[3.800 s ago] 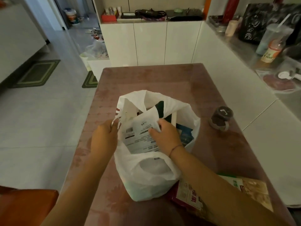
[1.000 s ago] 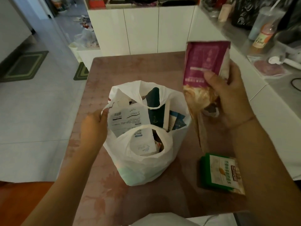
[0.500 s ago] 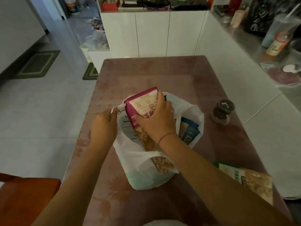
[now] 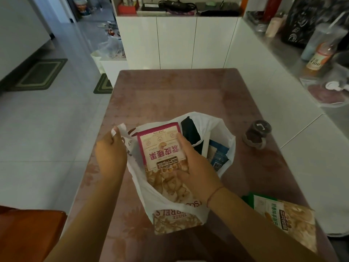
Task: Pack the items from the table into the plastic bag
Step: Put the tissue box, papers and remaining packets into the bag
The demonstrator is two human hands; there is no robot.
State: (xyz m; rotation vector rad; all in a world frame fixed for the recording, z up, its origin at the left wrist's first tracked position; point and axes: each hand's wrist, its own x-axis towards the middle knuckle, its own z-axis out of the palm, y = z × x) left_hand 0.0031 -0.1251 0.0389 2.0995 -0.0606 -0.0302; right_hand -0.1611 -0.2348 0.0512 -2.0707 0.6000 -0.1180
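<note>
A white plastic bag point(image 4: 223, 127) stands open in the middle of the pink table point(image 4: 181, 91). My left hand point(image 4: 110, 155) pinches the bag's left handle and holds the mouth apart. My right hand point(image 4: 196, 167) lies on a magenta-and-cream snack packet point(image 4: 160, 148), which sits partly inside the bag, leaning over its near edge. Dark and blue packets point(image 4: 217, 157) show deeper in the bag. A green-edged snack packet point(image 4: 283, 218) lies flat on the table at the right, beside my right forearm.
A small dark round jar point(image 4: 257, 133) sits on the table right of the bag. A white counter point(image 4: 311, 129) runs along the table's right side with bottles and cups on it. An orange chair point(image 4: 28, 235) is at the lower left. White cabinets stand behind the table.
My right hand lifted the magenta snack packet from the table, carried it over the bag and lowered it into the mouth. The left hand stayed on the bag's handle.
</note>
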